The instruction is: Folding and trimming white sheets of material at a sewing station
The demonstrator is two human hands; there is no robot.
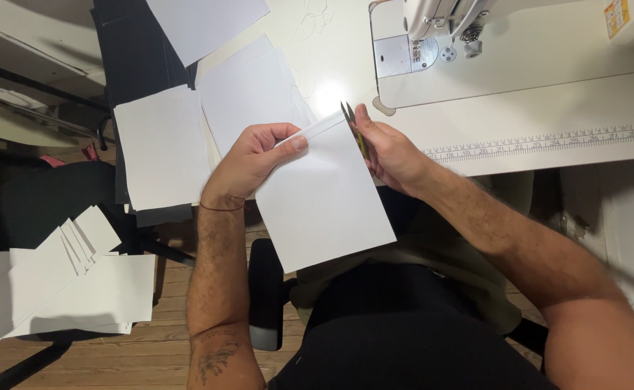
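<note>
fingers of left hand [248, 162] pinched on folded top edge of white fabric panel [324, 198], right hand [393, 155] clamped on small snips [353, 123], cream tabletop [519, 141] with sewing machine [440, 29], white stacks [162, 148] beside, wooden floor [165, 347]

A cream worktop [346, 43] with a printed ruler strip [548, 141] carries a white sewing machine [432, 29]; below lies a wooden plank floor [144, 354], under bright overhead light.
</note>
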